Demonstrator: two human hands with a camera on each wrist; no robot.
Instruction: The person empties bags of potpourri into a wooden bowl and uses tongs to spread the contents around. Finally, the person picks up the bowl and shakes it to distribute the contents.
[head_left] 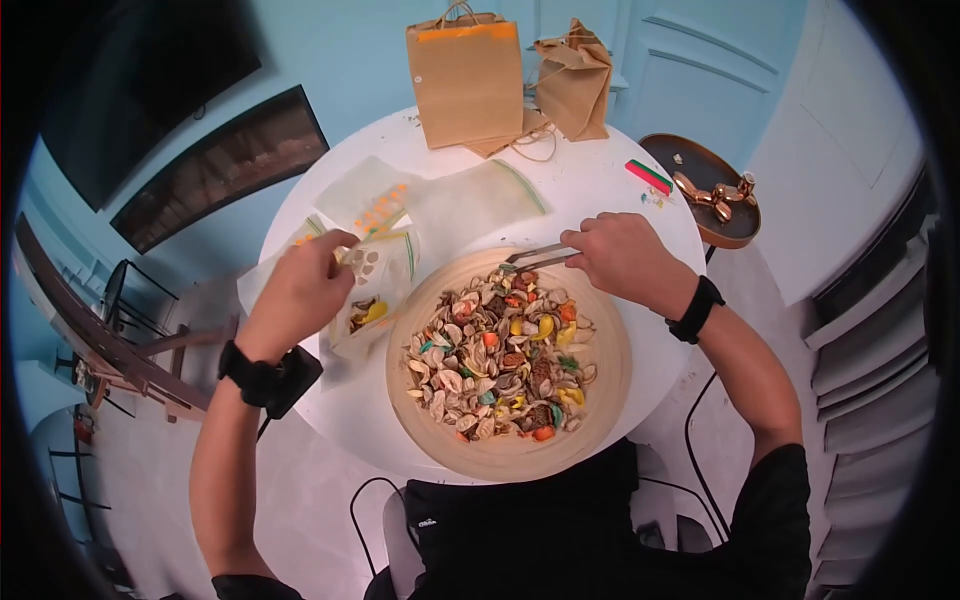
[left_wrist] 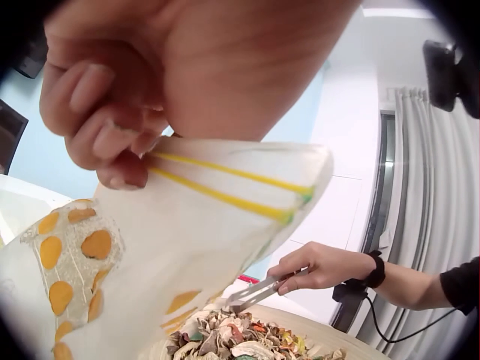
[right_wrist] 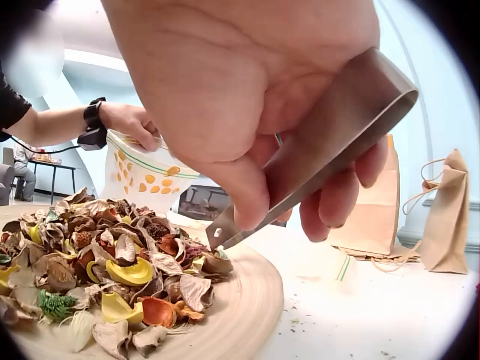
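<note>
My left hand [head_left: 305,290] pinches the top edge of a translucent zip bag [left_wrist: 202,232] with yellow zip lines and orange dots. Inside the bag, some dried potpourri pieces [head_left: 368,314] show, one of them yellow. The right hand [head_left: 630,258] grips metal tongs [right_wrist: 322,150], thumb on one arm and fingers on the other. Their tips reach the far edge of a heap of potpourri [head_left: 495,365], made up of dried petals, cones and yellow, orange and green bits. A round wooden plate [head_left: 612,385] bears the heap, to the right of the bag.
More zip bags lie flat on the white table [head_left: 660,300], one of them a plain bag [head_left: 475,205] behind the plate. Two brown paper bags, a wide one [head_left: 465,85] and a crumpled one [head_left: 575,85], stand at the back. Balloon-dog ornaments [head_left: 715,195] sit on a dark side tray [head_left: 715,238].
</note>
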